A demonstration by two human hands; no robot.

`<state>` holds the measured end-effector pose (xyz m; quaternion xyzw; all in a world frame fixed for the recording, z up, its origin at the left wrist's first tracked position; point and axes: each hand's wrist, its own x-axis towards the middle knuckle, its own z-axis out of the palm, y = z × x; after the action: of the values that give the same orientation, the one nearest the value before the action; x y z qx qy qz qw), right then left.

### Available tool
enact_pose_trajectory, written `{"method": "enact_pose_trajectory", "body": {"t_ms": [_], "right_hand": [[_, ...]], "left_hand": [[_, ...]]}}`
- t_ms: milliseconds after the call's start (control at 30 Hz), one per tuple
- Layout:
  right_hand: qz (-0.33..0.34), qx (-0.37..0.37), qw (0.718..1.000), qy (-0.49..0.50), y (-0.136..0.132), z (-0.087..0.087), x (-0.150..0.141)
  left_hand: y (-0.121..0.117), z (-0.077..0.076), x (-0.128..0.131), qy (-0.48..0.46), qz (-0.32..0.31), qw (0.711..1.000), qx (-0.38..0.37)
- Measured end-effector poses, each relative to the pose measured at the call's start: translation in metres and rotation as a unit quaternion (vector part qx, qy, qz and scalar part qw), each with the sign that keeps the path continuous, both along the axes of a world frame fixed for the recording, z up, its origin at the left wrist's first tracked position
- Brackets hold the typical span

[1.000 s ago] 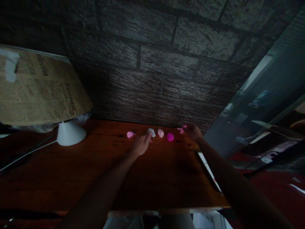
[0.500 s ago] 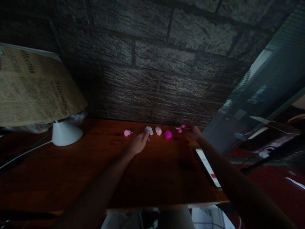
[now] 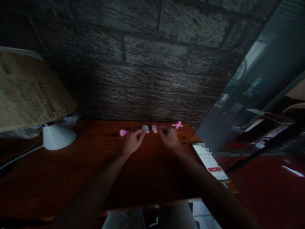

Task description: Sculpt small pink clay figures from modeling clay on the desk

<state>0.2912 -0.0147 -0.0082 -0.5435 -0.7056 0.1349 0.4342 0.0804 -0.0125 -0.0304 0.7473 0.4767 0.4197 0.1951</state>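
Note:
On the wooden table, a row of small modelling-clay-like pieces lies close to the wall. My left hand [image 3: 133, 142] has its thumb and fingertips closed at the near edge of a whitish lump [image 3: 145, 128]. Curled and slightly blurred, my right hand [image 3: 169, 136] has its fingertips against the right side of a pale pink lump [image 3: 154, 128]. A pink piece [image 3: 123, 132] rests left of my left hand. Beyond my right hand stands a pink figure with limb-like points [image 3: 177, 125]. The magenta ball is hidden, apparently behind my right hand.
A lamp with a newsprint shade [image 3: 28, 92] and white base [image 3: 58, 136] stands at the left. A lit phone [image 3: 211, 163] lies by the table's right edge. The dark brick wall [image 3: 152, 73] rises directly behind the table [image 3: 95, 178].
My right hand has let go of the pink figure and moved left to the pale pink lump, covering the magenta ball. My left hand stays at the whitish lump. The view has shifted slightly.

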Motion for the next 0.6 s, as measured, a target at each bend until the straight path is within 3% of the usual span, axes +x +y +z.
{"method": "enact_pose_trajectory", "body": {"t_ms": [133,267,433,600], "right_hand": [[0.053,0.006,0.998,-0.013,0.001,-0.012,-0.035],[0.101,-0.033,0.994,0.023,-0.012,-0.026,-0.029],[0.104,-0.057,0.991,0.065,-0.018,-0.026,-0.021],[0.124,-0.062,0.988,0.069,-0.015,-0.026,-0.024]], "left_hand": [[-0.001,0.005,-0.008,-0.004,0.072,0.996,0.058],[0.006,0.005,-0.012,-0.011,0.112,0.991,0.077],[0.006,0.003,-0.010,-0.018,0.113,0.991,0.074],[-0.002,-0.001,-0.006,-0.009,0.055,0.997,0.052]]}}
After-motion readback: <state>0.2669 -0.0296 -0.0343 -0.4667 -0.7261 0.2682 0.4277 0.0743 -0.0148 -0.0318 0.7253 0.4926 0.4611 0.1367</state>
